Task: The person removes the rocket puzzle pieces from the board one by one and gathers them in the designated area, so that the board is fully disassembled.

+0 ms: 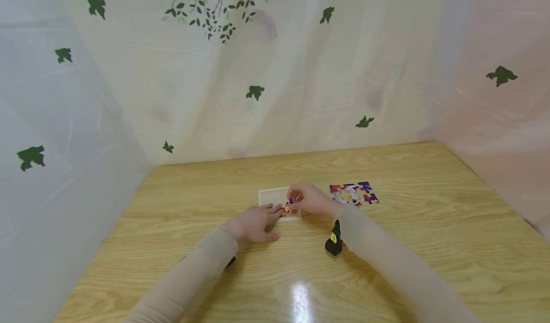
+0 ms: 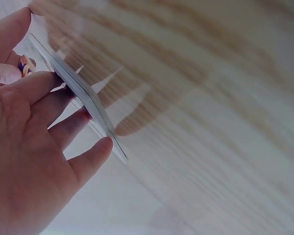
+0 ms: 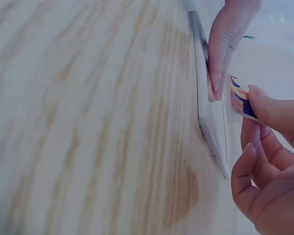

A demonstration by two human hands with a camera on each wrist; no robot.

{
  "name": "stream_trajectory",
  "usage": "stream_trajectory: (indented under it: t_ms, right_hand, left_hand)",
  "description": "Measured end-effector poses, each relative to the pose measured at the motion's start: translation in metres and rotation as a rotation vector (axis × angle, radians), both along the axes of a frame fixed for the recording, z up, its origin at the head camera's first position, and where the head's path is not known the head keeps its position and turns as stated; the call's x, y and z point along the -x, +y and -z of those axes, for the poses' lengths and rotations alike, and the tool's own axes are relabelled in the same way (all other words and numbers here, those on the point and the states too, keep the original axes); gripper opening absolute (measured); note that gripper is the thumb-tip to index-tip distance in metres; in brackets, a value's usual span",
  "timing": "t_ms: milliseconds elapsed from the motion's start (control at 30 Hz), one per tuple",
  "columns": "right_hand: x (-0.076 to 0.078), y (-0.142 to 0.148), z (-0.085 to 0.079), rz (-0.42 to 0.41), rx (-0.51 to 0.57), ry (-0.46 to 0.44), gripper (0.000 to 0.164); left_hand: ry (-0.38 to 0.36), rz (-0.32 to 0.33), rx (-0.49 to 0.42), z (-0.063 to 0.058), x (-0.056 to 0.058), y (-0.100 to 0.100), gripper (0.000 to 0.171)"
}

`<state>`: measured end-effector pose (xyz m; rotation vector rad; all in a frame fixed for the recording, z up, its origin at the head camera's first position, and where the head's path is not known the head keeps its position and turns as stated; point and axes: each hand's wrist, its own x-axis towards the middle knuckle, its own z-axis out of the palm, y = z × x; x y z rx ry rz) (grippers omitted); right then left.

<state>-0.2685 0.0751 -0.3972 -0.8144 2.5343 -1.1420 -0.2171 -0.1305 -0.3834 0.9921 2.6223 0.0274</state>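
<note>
A shallow white puzzle tray lies on the table, with a few joined colourful puzzle pieces in its near right part. My left hand rests on the tray, fingers extended and fingertips on those pieces; in the left wrist view the fingers spread over the tray's edge. Between thumb and finger my right hand pinches a puzzle piece, coloured dark blue, yellow and pink. In the right wrist view that piece is tilted and held just above the tray.
Right of the tray lies a group of puzzle pieces, partly joined, in purple, red and white. The wooden table meets a pale curtain with green leaf shapes behind it. A black wrist camera hangs under the right sleeve.
</note>
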Motion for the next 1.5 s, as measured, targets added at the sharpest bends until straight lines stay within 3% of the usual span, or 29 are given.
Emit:
stream_trajectory:
  t_ms: [333, 833, 1267, 1500]
  right_hand:
    - [-0.006, 0.021, -0.002, 0.065, 0.107, -0.077, 0.023]
    - [-0.013, 0.073, 0.009, 0.049, 0.087, -0.038, 0.021]
    - [-0.022, 0.118, 0.006, 0.037, -0.024, 0.047, 0.018]
    - [-0.025, 0.153, 0.003, 0.083, -0.028, 0.005, 0.017]
  left_hand:
    - [-0.02, -0.024, -0.006, 0.001, -0.001, -0.001, 0.068]
    - [-0.022, -0.016, -0.014, 0.004, -0.004, -0.003, 0.068]
    - [-0.019, -0.016, -0.011, 0.003, -0.003, -0.004, 0.068]
    - [-0.016, -0.008, -0.006, 0.003, 0.0, -0.002, 0.068]
